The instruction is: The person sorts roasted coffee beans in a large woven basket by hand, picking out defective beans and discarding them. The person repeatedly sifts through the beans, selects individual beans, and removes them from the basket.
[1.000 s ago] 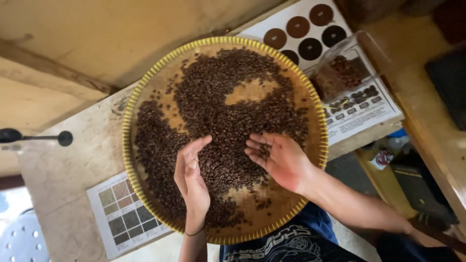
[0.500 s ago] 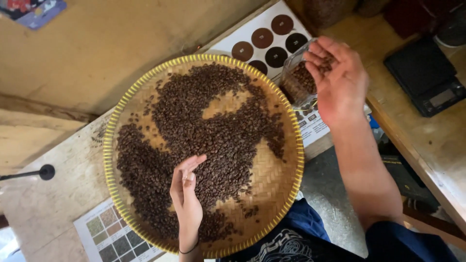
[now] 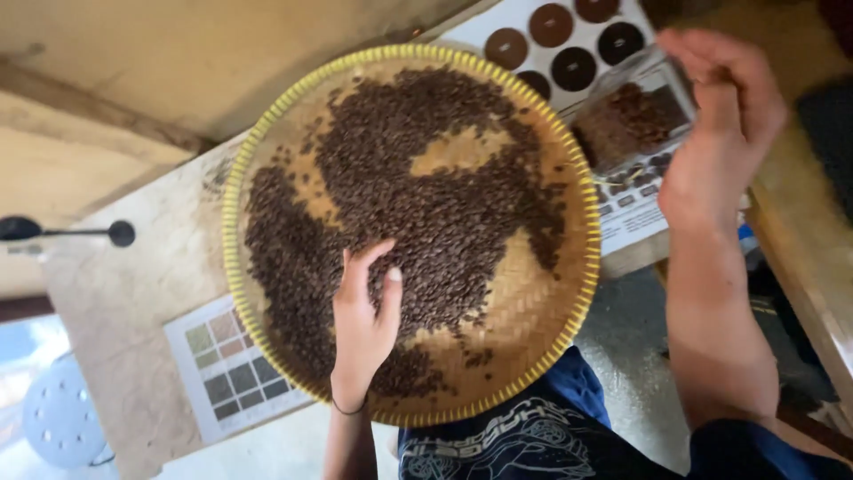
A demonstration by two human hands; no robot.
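Observation:
A round woven bamboo tray [image 3: 233,178] with a yellow rim lies on a pale table and holds a spread of dark roasted coffee beans [image 3: 426,196] with bare patches. My left hand [image 3: 362,329] rests flat on the beans near the tray's front, fingers stretched, holding nothing. My right hand [image 3: 720,133] hovers off the tray to the right, above a clear container [image 3: 635,116] with beans in it. I see its back and its fingers are curled, so what is inside it is hidden.
A white card with dark round discs [image 3: 569,36] lies behind the tray. A card of colour swatches [image 3: 235,373] sits at the tray's front left. A black rod with a knob [image 3: 53,231] sticks in from the left. A wooden bench [image 3: 800,267] runs along the right.
My right hand left the beans in the tray, rose to the right and now hangs over the clear container. My left hand stays on the beans. The view is closer.

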